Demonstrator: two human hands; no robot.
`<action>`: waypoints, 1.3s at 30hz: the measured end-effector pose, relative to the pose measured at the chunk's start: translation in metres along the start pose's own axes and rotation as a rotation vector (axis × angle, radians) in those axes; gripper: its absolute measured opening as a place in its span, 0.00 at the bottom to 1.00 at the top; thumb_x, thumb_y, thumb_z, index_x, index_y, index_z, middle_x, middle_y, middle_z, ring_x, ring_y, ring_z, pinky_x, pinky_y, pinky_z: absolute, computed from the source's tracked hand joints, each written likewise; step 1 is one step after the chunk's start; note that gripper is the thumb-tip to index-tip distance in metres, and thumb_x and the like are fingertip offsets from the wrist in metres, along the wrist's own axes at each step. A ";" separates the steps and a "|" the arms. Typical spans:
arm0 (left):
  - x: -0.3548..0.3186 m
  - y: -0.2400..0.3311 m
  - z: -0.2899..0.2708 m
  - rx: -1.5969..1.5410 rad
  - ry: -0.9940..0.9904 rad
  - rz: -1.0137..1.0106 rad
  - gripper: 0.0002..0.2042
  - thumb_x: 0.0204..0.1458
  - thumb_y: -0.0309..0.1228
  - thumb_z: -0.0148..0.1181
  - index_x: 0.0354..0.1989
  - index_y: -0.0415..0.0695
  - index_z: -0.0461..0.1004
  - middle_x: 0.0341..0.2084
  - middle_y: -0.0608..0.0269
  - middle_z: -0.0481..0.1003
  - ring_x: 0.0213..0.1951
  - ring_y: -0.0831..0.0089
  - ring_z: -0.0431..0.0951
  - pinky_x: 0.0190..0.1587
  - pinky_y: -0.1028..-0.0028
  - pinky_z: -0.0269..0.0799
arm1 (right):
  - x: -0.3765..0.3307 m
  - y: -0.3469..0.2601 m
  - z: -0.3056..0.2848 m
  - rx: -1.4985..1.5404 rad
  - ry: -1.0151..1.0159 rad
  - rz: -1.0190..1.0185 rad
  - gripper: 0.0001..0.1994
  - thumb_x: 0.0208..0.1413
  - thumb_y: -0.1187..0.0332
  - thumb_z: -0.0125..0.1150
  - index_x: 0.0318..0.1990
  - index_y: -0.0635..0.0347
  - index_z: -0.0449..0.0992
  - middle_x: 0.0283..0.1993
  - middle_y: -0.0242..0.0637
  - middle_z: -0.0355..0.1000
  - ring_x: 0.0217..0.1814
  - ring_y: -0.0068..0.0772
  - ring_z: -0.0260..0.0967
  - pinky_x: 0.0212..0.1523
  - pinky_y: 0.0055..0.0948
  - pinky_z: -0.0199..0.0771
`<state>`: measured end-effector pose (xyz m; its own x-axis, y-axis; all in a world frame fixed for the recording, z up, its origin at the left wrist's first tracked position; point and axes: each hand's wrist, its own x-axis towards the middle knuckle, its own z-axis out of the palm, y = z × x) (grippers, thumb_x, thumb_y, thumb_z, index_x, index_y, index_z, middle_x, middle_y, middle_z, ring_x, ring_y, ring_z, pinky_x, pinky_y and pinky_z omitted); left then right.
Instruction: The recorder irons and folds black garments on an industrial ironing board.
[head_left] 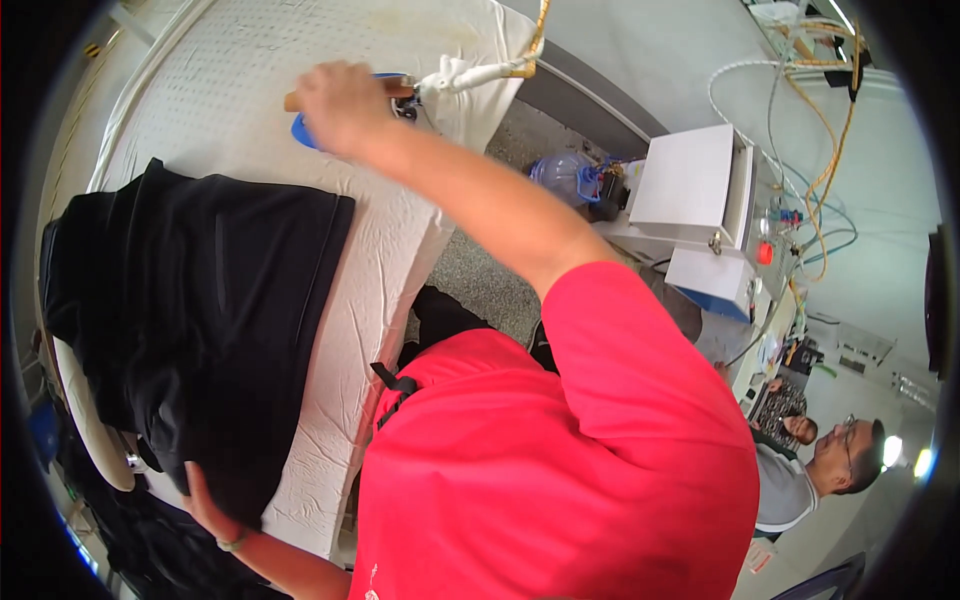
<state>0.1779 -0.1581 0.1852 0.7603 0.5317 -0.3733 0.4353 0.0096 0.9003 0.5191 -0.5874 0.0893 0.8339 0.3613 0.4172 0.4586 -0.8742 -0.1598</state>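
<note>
Now you hold the iron far out on the board while your other hand keeps the dark cloth in place.

Your right hand (345, 105) is wrapped tight around the brown wooden handle of the blue steam iron (306, 130), which sits at the far end of the long white padded ironing board (390, 250), well apart from the cloth. A white wrapped hose (478, 73) runs off from the iron, likely to feed it steam. Your left hand (205, 505) presses on the near edge of the black cloth garment (200, 310), likely to stop it sliding off. The garment covers most of that hand, so you cannot tell if its fingers pinch the cloth. Your red shirt (560, 460) hides the near end of the board, and your hand covers most of the iron.
</note>
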 end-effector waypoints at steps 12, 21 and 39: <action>-0.064 -0.078 0.133 0.176 -0.544 -0.136 0.15 0.63 0.25 0.60 0.55 0.32 0.75 0.45 0.65 0.78 0.45 0.79 0.75 0.49 0.77 0.70 | -0.156 -0.191 -0.043 0.839 -0.775 0.312 0.35 0.52 0.43 0.66 0.54 0.67 0.74 0.49 0.52 0.78 0.55 0.54 0.76 0.55 0.45 0.76; -0.126 -0.061 0.091 0.191 -0.522 0.249 0.19 0.66 0.33 0.57 0.59 0.32 0.72 0.48 0.61 0.76 0.50 0.74 0.74 0.55 0.73 0.69 | -0.170 -0.261 -0.070 1.102 -0.591 0.285 0.27 0.53 0.53 0.64 0.55 0.65 0.77 0.49 0.54 0.79 0.55 0.54 0.76 0.58 0.44 0.75; -0.037 0.063 -0.002 -0.351 0.139 0.363 0.27 0.68 0.48 0.45 0.61 0.35 0.72 0.56 0.52 0.76 0.55 0.59 0.78 0.60 0.63 0.73 | -0.160 -0.287 -0.194 1.238 -0.045 -0.033 0.14 0.58 0.67 0.62 0.51 0.52 0.79 0.29 0.40 0.77 0.22 0.32 0.74 0.27 0.32 0.73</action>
<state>0.1765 -0.1755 0.2562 0.7507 0.6606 -0.0115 -0.0503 0.0744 0.9960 0.1948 -0.4570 0.2417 0.8152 0.4094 0.4097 0.4403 0.0216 -0.8976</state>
